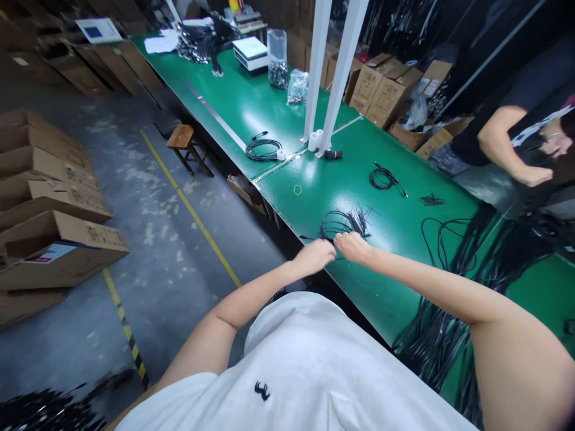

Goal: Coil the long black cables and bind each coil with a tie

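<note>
A coiled black cable (330, 224) lies at the near edge of the green table, just beyond my two hands. My right hand (353, 246) is closed at the coil's near side, fingers pinched on the cable. Close beside it on the left, my left hand (315, 257) is also closed, its fingertips curled near the coil; what they hold is too small to make out. A small bunch of thin black ties (360, 220) lies against the coil's right side.
Other coiled cables (383, 178) and a few loose ties (432, 199) lie on the green table (287, 206). Many long black cables (449, 311) cover its right end. White posts (335, 78) rise from the middle. A co-worker (507, 129) stands across. Cardboard boxes (85, 236) line the left floor.
</note>
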Demonstrator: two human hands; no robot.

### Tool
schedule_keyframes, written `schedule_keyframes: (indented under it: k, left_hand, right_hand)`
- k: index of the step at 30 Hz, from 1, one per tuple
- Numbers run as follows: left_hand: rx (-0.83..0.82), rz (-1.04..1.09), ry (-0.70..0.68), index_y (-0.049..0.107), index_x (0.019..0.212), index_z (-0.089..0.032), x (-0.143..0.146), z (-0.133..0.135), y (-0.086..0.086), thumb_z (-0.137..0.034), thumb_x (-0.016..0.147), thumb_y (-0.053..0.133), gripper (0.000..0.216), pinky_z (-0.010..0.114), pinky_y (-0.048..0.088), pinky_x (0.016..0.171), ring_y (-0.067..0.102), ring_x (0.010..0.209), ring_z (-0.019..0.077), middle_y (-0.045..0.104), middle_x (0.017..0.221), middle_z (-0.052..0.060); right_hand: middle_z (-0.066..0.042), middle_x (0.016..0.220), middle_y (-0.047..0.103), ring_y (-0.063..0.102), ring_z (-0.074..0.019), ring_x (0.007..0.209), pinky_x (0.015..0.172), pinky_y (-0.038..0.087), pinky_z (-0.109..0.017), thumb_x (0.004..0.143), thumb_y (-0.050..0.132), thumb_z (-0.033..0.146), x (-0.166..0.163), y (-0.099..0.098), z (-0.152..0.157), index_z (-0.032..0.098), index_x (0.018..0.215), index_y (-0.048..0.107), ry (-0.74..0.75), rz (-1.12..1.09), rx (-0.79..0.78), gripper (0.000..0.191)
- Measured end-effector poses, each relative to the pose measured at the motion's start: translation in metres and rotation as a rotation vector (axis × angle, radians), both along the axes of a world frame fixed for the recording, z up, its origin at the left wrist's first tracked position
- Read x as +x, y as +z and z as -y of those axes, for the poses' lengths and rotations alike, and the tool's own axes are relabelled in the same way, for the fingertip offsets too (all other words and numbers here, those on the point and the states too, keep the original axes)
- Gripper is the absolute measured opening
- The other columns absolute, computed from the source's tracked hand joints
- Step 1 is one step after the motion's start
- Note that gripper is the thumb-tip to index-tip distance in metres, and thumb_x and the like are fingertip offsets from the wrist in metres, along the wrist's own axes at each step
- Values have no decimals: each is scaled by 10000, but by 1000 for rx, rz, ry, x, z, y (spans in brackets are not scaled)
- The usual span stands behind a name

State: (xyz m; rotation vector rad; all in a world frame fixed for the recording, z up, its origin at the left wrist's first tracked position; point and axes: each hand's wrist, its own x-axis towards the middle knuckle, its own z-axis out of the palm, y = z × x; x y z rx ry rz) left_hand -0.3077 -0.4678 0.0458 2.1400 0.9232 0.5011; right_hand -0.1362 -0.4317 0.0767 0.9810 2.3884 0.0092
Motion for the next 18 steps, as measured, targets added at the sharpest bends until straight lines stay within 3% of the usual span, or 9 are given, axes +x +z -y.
schedule_keyframes:
  k: [2,4,6,8,11,13,14,16,18]
  left_hand:
    - [161,-46,179,611,1165,-161,-9,-16,0,-214,818,669,356,437,297,1105,476,1290,293,592,1313,140]
    - [113,-120,181,594,1180,-137,-9,-26,-5,-259,791,714,425,485,192,1146,407,1347,327,573,1329,179]
    - [-41,-226,195,629,1059,-103,3,-25,-13,-303,842,659,297,532,223,1106,497,1249,367,654,1146,223]
    - [-143,-294,254,623,1036,-69,22,-13,-19,-331,855,637,319,527,340,1013,589,1101,386,679,1004,249]
    - [-279,-192,63,566,1203,-53,45,11,-23,-385,807,688,530,400,482,837,660,965,335,687,1031,230]
    - [-387,-63,-150,574,1239,-117,46,18,-20,-385,856,623,471,332,511,773,680,939,273,701,1073,160]
    - [-389,-23,-170,601,1211,-149,42,17,-18,-358,895,565,380,322,515,781,680,949,250,706,1079,128]
    - [-225,-17,7,622,1176,-178,28,7,-15,-289,925,505,298,352,490,896,644,1065,243,684,1151,107]
    - [36,-54,186,569,1245,-160,15,-9,-14,-260,883,576,375,422,393,1045,529,1252,276,601,1301,143]
  right_hand:
    - [-189,1011,608,594,-242,861,602,331,-304,921,281,93,-1,3,6,65,1072,603,41,-28,-4,357]
    - [-189,1014,606,596,-240,871,610,337,-299,934,279,115,-4,4,7,65,1077,597,62,-54,-6,352]
    - [-185,1025,604,602,-241,892,615,346,-290,939,301,137,-7,0,4,71,1082,591,37,-52,-8,330]
    - [-181,1023,607,611,-243,893,606,354,-285,932,329,146,-7,-6,-2,76,1068,596,-10,-25,-18,307]
    - [-177,974,617,626,-238,853,585,357,-278,901,360,109,-2,-15,-7,65,1026,617,-53,14,-27,290]
    - [-178,947,618,627,-233,837,586,359,-275,891,358,88,4,-18,-6,57,1014,624,-56,21,-26,295]
    - [-181,949,616,625,-234,842,592,362,-276,894,352,88,6,-18,-4,55,1018,623,-51,18,-26,299]
    - [-193,975,608,616,-241,872,613,371,-286,905,330,93,9,-18,1,57,1031,617,-32,-1,-21,316]
    - [-204,990,603,607,-248,891,634,379,-299,912,313,99,9,-16,7,58,1031,615,10,-41,-24,327]
